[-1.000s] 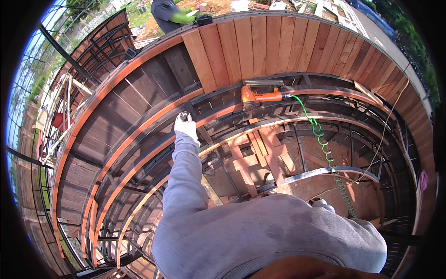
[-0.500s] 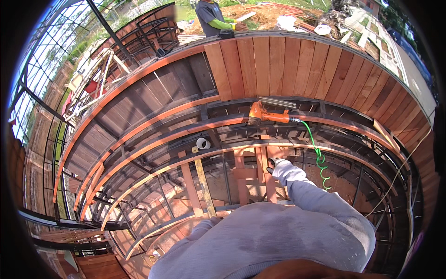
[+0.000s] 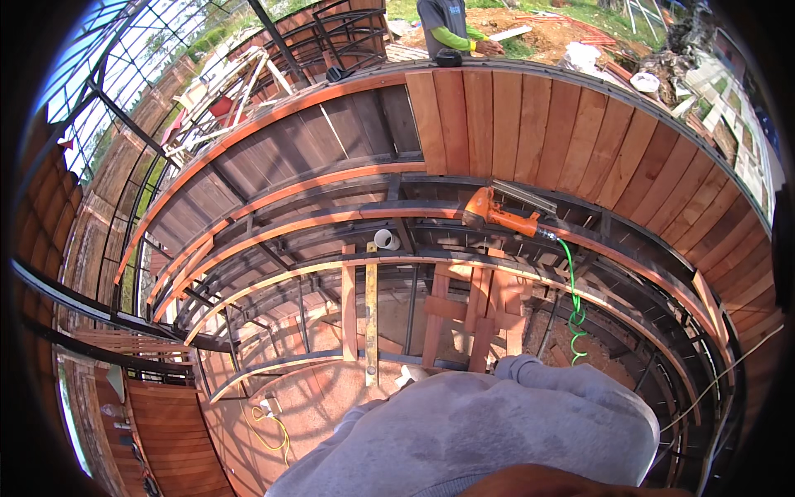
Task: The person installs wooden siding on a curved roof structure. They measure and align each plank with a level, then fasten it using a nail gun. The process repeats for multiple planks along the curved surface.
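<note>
My right arm is bent in close, its grey sleeve (image 3: 551, 373) ending near the foot of some upright boards (image 3: 480, 319). Only a sliver of my right hand (image 3: 491, 363) shows past the cuff; its fingers are hidden. Beside my body on the left, a pale shape that looks like my gloved left hand (image 3: 407, 377) sticks out, too small to read its fingers. Just beyond it stands a worn yellow level-like bar (image 3: 372, 315), next to a reddish board (image 3: 349, 306). An orange nail gun (image 3: 501, 214) with a green coiled air hose (image 3: 577, 315) lies on the curved frame.
Curved dark metal rails with wooden strips (image 3: 331, 217) arc around me. Reddish planks (image 3: 530, 124) clad the upper right section. A white pipe piece (image 3: 386, 240) rests on the frame. A yellow cord (image 3: 277, 431) lies at lower left. Another person (image 3: 447, 29) stands beyond the frame.
My right arm has drawn back from the upright boards toward my body. The view has turned left, so the frame and nail gun sit farther right.
</note>
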{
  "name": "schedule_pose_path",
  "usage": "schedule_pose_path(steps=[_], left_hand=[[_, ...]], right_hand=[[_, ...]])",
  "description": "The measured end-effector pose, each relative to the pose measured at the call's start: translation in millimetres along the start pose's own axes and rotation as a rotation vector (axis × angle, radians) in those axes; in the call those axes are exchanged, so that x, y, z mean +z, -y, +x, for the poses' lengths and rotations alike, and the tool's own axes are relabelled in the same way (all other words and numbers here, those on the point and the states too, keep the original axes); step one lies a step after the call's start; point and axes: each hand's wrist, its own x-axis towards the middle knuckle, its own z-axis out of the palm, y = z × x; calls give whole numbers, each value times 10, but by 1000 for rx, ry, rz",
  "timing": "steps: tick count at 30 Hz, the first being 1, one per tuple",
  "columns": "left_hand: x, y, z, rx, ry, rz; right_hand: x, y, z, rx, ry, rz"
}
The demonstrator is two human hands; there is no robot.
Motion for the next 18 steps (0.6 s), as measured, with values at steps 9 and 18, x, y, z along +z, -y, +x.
schedule_pose_path(steps=[9, 18], left_hand=[[45, 71, -95, 2, -27, 30], [348, 54, -305, 77, -50, 51]], right_hand=[[108, -163, -256, 85, -30, 68], [260, -142, -523, 130, -45, 127]])
